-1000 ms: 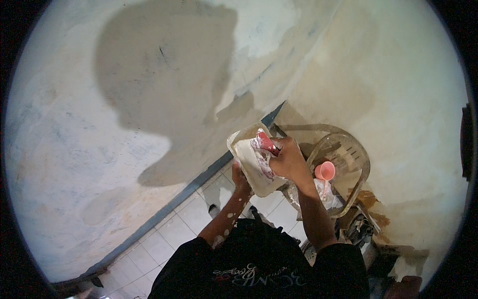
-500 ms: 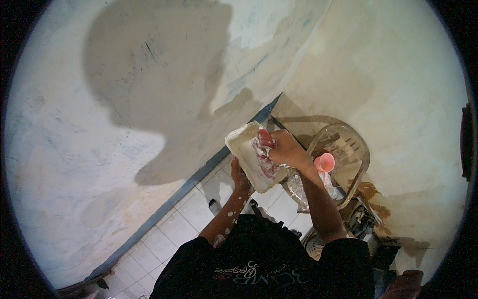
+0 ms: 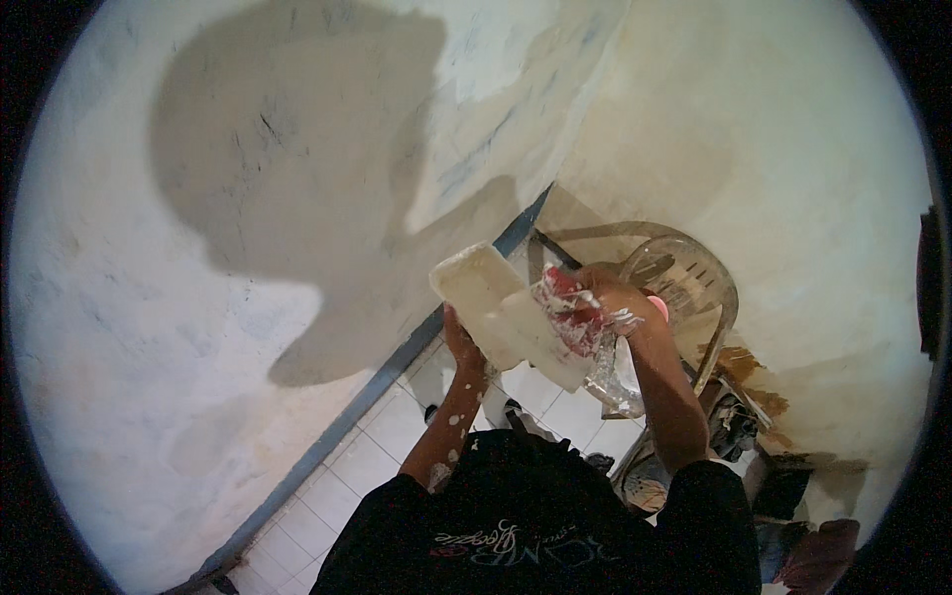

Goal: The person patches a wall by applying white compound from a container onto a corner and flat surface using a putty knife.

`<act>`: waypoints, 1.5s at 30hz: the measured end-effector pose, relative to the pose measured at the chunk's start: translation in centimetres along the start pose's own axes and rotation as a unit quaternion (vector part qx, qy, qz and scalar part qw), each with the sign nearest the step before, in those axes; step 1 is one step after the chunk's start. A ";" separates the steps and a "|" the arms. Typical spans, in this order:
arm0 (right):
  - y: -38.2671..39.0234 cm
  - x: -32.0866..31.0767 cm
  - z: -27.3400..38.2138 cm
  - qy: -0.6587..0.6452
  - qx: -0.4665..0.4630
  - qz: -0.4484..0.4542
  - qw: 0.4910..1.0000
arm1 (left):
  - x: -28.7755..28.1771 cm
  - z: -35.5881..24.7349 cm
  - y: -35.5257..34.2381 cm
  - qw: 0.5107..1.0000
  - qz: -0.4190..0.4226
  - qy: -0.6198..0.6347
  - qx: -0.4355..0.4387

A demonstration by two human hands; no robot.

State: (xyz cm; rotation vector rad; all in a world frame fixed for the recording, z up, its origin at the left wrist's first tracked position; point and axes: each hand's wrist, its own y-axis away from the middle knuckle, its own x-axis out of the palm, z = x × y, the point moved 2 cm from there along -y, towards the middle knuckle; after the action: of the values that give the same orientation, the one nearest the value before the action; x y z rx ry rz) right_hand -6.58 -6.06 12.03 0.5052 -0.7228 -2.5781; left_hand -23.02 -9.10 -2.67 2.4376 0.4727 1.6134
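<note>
My left hand (image 3: 462,342) is closed around the lower left side of a shallow cream-coloured tray (image 3: 466,273), tilted in front of me. White paste-like stuff coats parts of it. In my right hand (image 3: 617,296) is a red scraper (image 3: 573,315) smeared thickly with white; its wide pale blade (image 3: 535,337) lies over the tray's right side. Whether the blade touches the tray I cannot tell. White spots dot my left forearm, and white smears show by my right wrist.
A dirty plastic armchair (image 3: 729,288) stands in the corner, with a pink cup (image 3: 657,305) mostly behind my right hand and a clear plastic bag (image 3: 620,397). A patchy whitish wall (image 3: 129,327) with a blue-grey base strip (image 3: 327,441) runs along the left, above white floor tiles (image 3: 392,426).
My right hand has drawn the scraper rightward and down, bringing its pale blade into view across the tray. The tray has shifted slightly left. The pink cup is now more hidden.
</note>
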 end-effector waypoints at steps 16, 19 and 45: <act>-2.0 1.1 -0.8 -0.215 -0.205 -0.080 0.951 | 1.7 -2.1 1.4 0.997 0.060 0.015 -0.034; -1.4 2.8 0.5 -0.148 -0.231 -0.086 0.958 | 2.4 -2.5 1.6 0.997 0.072 -0.020 -0.033; -3.7 2.3 1.4 0.116 -0.213 -0.030 0.970 | -6.7 -1.1 -2.4 0.998 0.069 -0.005 0.001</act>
State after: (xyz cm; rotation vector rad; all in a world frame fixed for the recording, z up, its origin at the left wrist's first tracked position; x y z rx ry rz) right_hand -10.22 -3.69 10.57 0.6742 -0.0686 -2.5658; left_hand -26.84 -9.23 -8.75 2.5285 0.3126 1.6532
